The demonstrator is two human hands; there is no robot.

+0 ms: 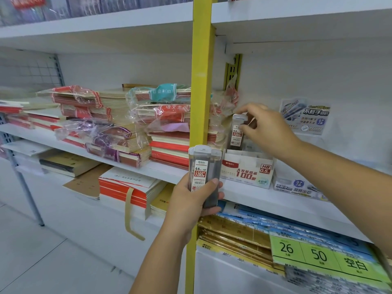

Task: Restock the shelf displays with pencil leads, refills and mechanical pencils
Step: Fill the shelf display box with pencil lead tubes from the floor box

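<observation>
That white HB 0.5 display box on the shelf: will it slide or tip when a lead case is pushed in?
The display box looks like thin card, so probably light. On the smooth shelf it likely slides under a sideways push. It is low and wide, so tipping seems unlikely if the right hand lowers the lead case straight down.

Display box (pixel 247 171) on shelf (pixel 265 196), right of post (pixel 201 102); notebooks (pixel 118 124) left.

Glossy clear plastic lead cases (pixel 200 166), matt white cardboard display box (pixel 246 171), smooth yellow painted metal upright (pixel 202 81), crinkly shiny clear film (pixel 135 98) round red paper notebook stacks (pixel 169 146).
</observation>
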